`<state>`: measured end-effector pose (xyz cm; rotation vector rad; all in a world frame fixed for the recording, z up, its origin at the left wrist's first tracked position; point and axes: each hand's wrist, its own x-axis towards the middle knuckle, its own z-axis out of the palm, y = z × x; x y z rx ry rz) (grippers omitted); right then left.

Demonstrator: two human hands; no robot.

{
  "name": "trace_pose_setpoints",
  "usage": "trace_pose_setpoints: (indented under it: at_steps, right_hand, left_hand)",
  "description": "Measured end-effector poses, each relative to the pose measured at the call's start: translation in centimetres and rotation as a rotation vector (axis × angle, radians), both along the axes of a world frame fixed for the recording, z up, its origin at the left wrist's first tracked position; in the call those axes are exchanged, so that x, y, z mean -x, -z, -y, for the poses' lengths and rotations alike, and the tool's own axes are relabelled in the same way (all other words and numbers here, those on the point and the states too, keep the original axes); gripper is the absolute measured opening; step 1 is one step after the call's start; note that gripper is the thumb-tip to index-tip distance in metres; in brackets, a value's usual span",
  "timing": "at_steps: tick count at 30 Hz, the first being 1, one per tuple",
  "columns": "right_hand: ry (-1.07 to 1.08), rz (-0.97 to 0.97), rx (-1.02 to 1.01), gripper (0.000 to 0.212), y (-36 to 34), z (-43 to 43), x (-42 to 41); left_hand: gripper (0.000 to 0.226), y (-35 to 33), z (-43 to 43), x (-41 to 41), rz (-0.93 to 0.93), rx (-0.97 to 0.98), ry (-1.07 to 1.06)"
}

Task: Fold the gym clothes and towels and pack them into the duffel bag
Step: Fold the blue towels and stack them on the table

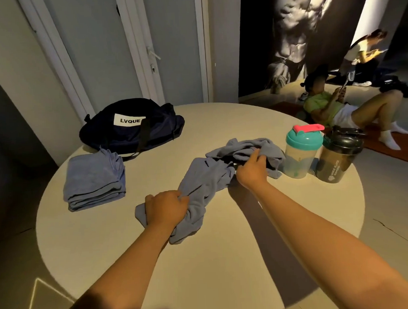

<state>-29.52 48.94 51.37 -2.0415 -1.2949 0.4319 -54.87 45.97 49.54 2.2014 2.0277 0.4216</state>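
Note:
A crumpled blue-grey towel (206, 180) lies stretched across the middle of the round table (204, 260). My left hand (165, 208) grips its near bunched end. My right hand (253, 168) grips the cloth further back, near its far end. A folded stack of blue-grey towels (94, 181) sits at the left of the table. Behind the stack lies the dark navy duffel bag (130, 129) with a white label, and it looks closed.
Two shaker bottles stand at the table's right: a clear one with a teal lid (301, 156) and a dark one with a black lid (339, 156), close to the towel's far end. A person (337, 109) lies on a floor mat beyond; another sits behind.

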Motion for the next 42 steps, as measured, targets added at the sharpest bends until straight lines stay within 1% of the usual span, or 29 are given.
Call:
trace_pose_setpoints:
  at_steps: [2, 3, 5, 7, 9, 11, 12, 14, 15, 16, 18, 19, 20, 21, 22, 24, 25, 26, 28, 30, 31, 32, 34, 37, 39, 41, 42]
  right_hand:
    - [-0.052, 0.036, 0.167, 0.072, 0.3, -0.6, 1.0]
    - [-0.091, 0.04, 0.19, 0.066, 0.8, -0.7, 1.6]
    - [-0.15, 0.02, 0.101, 0.056, 1.7, -0.5, 2.9]
    - [-0.226, -0.039, -0.019, 0.05, 2.3, 0.2, 3.8]
    - [-0.305, -0.024, -0.067, 0.045, 2.8, 1.3, 4.7]
    - [-0.33, 0.019, -0.097, 0.041, 3.3, 2.8, 5.9]
    - [-0.319, -0.018, -0.122, 0.037, 3.2, 3.8, 6.6]
    - [-0.306, -0.144, -0.171, 0.024, 3.3, 5.8, 8.2]
    - [-0.311, -0.171, -0.187, 0.025, 3.3, 6.8, 8.8]
    - [-0.315, -0.173, -0.19, 0.031, 3.4, 7.7, 9.3]
    - [-0.316, -0.148, -0.197, 0.034, 3.7, 9.1, 9.8]
    - [-0.309, -0.115, -0.208, 0.031, 3.7, 9.8, 9.8]
    - [-0.289, -0.056, -0.226, 0.027, 3.8, 10.3, 9.8]
    - [-0.244, 0.018, -0.234, 0.025, 3.8, 10.9, 9.7]
    - [-0.17, 0.088, -0.238, 0.027, 3.7, 11.6, 9.5]
    - [0.031, 0.17, -0.233, 0.028, 3.5, 13.3, 9.2]
    - [0.095, 0.184, -0.23, 0.026, 3.5, 14.1, 9.1]
    - [0.106, 0.182, -0.244, 0.024, 3.7, 14.9, 9.2]
    - [0.011, 0.158, -0.316, 0.02, 4.0, 16.5, 9.7]
    - [-0.149, 0.094, -0.353, 0.019, 3.9, 18.0, 10.2]
    - [-0.234, 0.084, -0.327, 0.022, 3.8, 18.7, 10.5]
    - [-0.297, 0.12, -0.291, 0.026, 3.8, 19.3, 10.7]
    - [-0.308, 0.252, -0.214, 0.028, 4.2, 20.2, 10.6]
    - [-0.138, 0.351, -0.057, 0.031, 4.7, 21.2, 9.6]
    - [0.023, 0.326, 0.047, 0.036, 4.8, 21.8, 9.0]
    - [0.113, 0.27, 0.064, 0.038, 4.8, 22.1, 9.2]
    - [0.105, 0.275, 0.009, 0.039, 4.9, 22.3, 9.5]
  left_hand:
    - [0.034, 0.6, -0.5, -0.3, -0.011, -0.055, 0.019]
    - [0.03, 0.9, -0.7, -0.8, 0.018, -0.09, 0.064]
    - [0.029, 1.3, -1.1, -1.9, 0.095, -0.105, 0.19]
    - [0.04, 1.2, -1.4, -2.5, 0.149, -0.001, 0.272]
    - [0.043, 1.1, -1.5, -2.5, 0.204, 0.078, 0.305]
    - [0.034, 1.2, -0.9, -2.3, 0.209, 0.015, 0.318]
    - [0.031, 1.3, -0.3, -2.1, 0.213, -0.037, 0.297]
    - [0.039, 1.4, 1.4, -1.3, 0.254, -0.128, 0.228]
    - [0.043, 1.6, 2.3, -0.8, 0.281, -0.162, 0.203]
    - [0.046, 1.8, 3.1, -0.3, 0.299, -0.191, 0.189]
    - [0.052, 2.2, 4.5, 0.6, 0.315, -0.229, 0.18]
    - [0.049, 2.4, 5.1, 1.0, 0.329, -0.24, 0.179]
    - [0.041, 2.5, 5.6, 1.4, 0.355, -0.248, 0.18]
    - [0.032, 2.8, 6.1, 1.7, 0.386, -0.262, 0.188]
    - [0.028, 2.8, 6.7, 1.9, 0.404, -0.284, 0.209]
    - [0.032, 2.7, 7.9, 2.1, 0.415, -0.318, 0.255]
    - [0.034, 2.6, 8.5, 2.1, 0.407, -0.339, 0.266]
    - [0.035, 2.5, 9.1, 2.0, 0.382, -0.365, 0.269]
    - [0.037, 2.3, 10.2, 2.0, 0.317, -0.404, 0.269]
    - [0.04, 2.2, 11.5, 2.0, 0.272, -0.4, 0.3]
    - [0.041, 2.3, 12.1, 2.1, 0.258, -0.383, 0.327]
    - [0.043, 2.4, 12.6, 2.2, 0.249, -0.357, 0.35]
    - [0.043, 2.7, 13.5, 2.7, 0.225, -0.303, 0.38]
    - [0.033, 3.2, 14.4, 3.8, 0.199, -0.334, 0.343]
    - [0.03, 3.3, 15.0, 4.4, 0.197, -0.397, 0.246]
    - [0.033, 3.0, 15.6, 4.5, 0.204, -0.456, 0.144]
    - [0.037, 2.8, 15.8, 4.5, 0.226, -0.466, 0.106]
